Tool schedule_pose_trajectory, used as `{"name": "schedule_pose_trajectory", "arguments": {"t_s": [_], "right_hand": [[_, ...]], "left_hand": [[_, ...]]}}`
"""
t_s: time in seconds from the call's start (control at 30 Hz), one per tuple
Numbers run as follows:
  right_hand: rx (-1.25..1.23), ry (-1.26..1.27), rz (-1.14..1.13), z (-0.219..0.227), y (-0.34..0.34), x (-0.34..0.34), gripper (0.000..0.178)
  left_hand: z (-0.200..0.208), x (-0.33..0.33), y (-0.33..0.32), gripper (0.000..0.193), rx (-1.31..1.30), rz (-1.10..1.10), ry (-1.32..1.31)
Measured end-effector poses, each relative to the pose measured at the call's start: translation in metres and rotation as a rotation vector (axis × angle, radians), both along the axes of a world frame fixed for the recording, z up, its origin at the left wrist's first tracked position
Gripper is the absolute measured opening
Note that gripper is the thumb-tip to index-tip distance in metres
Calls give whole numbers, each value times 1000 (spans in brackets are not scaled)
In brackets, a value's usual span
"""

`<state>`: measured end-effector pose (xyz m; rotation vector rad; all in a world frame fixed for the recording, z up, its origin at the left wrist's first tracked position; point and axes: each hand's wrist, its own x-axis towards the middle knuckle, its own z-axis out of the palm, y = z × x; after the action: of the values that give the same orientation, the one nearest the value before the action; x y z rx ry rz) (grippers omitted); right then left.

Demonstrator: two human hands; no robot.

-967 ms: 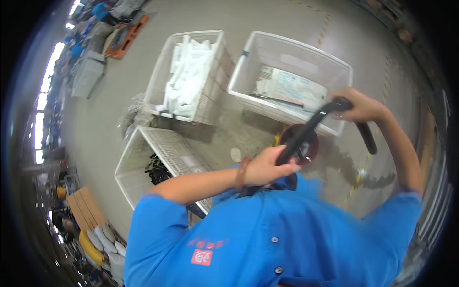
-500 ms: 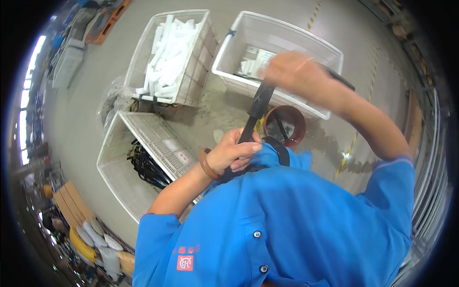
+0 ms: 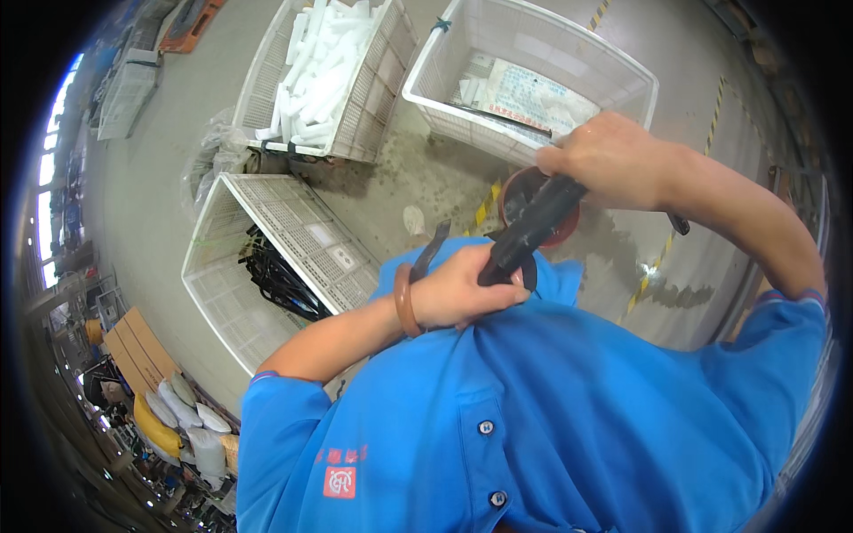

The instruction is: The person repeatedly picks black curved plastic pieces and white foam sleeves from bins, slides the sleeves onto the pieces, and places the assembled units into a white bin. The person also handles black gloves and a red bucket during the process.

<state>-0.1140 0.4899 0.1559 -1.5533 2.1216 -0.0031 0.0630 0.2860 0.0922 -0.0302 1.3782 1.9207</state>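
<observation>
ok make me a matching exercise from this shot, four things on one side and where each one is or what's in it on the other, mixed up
Things:
1. black tube
2. upper left crate
3. upper right crate
4. lower left crate

Places or contents:
A. holds black cables or straps
B. gripped at its two ends by the left hand and the right hand
C. filled with white foam pieces
D. holds a flat clear bag with paper inside

Pairs: 1-B, 2-C, 3-D, 4-A

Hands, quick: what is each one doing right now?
Left hand: closed around the lower end of the black tube.
Right hand: closed on the tube's upper end.
</observation>
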Motion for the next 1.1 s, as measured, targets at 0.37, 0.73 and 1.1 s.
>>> {"name": "schedule_pose_trajectory", "arguments": {"t_s": [0.37,0.73,1.1], "right_hand": [[186,-101,408,-46,-104,21,20],[-496,118,648,-97,-284,-36,13],[-635,161,686,-174,-511,-41,7]], "left_hand": [[-19,-8,-26,17,-74,94,-242],[-52,-22,-192,10,144,402,-282],[-103,-30,-372,38,289,738,-453]]}}
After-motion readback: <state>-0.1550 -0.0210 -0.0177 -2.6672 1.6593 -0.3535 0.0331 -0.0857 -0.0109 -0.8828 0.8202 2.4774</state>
